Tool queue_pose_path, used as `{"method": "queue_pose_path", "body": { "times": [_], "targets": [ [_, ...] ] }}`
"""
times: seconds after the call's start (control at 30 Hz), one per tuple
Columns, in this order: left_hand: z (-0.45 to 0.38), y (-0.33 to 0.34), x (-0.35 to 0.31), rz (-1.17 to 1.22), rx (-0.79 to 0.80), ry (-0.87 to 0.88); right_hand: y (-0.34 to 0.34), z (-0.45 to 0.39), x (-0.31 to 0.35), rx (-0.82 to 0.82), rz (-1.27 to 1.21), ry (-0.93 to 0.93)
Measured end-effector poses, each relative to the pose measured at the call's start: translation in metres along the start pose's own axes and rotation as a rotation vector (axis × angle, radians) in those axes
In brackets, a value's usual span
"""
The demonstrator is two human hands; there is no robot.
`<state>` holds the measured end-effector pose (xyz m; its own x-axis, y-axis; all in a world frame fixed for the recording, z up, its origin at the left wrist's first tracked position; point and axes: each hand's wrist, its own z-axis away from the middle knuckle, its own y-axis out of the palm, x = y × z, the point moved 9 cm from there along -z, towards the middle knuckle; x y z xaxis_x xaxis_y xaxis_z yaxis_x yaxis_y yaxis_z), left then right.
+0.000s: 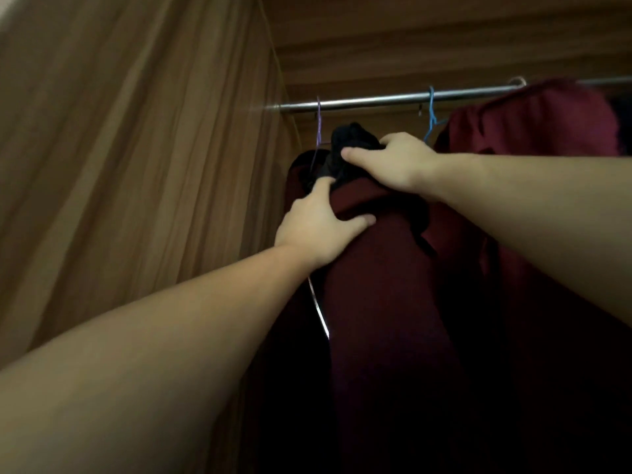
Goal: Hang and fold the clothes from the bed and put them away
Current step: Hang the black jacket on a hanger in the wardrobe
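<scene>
I hold the dark red garment (383, 285) high, below the metal rail (393, 99). It hangs down under both grips. My left hand (318, 227) clamps its shoulder fold; my right hand (393, 162), just above, pinches the black bunch (352, 142) at its top. I should lift straight, keeping the shoulders level, between the purple hanger (318, 124) and blue hanger (431, 114).

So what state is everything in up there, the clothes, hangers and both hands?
Dark red garment: held up below the rail, gripped by both hands.
Black cloth: bunched at its top.
Left hand: grips the garment's shoulder.
Right hand: grips the black cloth.
Blue hanger: hooked on the metal rail.
Purple hanger: hooked on the rail.
</scene>
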<state>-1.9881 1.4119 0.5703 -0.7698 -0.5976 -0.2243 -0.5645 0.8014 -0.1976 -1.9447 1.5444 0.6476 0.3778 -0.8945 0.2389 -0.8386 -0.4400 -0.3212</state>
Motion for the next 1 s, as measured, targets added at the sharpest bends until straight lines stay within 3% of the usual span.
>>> {"method": "queue_pose_path", "body": {
  "times": [0.23, 0.43, 0.63, 0.9, 1.0],
  "targets": [
    [0.032, -0.026, -0.012, -0.011, -0.062, -0.045, -0.001, 0.037, -0.008, 0.009, -0.181, -0.043],
    [0.068, -0.047, -0.006, 0.008, 0.002, -0.166, -0.005, 0.082, -0.022, 0.023, -0.249, -0.02],
    [0.11, -0.081, -0.006, 0.011, 0.081, -0.291, -0.025, 0.142, -0.022, 0.067, -0.133, 0.095],
    [0.176, -0.12, -0.036, -0.106, 0.37, -0.208, -0.048, 0.233, -0.008, 0.242, 0.008, 0.258],
    [0.197, -0.132, -0.047, -0.193, 0.454, -0.142, -0.064, 0.259, 0.017, 0.332, 0.317, 0.14]
  ]
}}
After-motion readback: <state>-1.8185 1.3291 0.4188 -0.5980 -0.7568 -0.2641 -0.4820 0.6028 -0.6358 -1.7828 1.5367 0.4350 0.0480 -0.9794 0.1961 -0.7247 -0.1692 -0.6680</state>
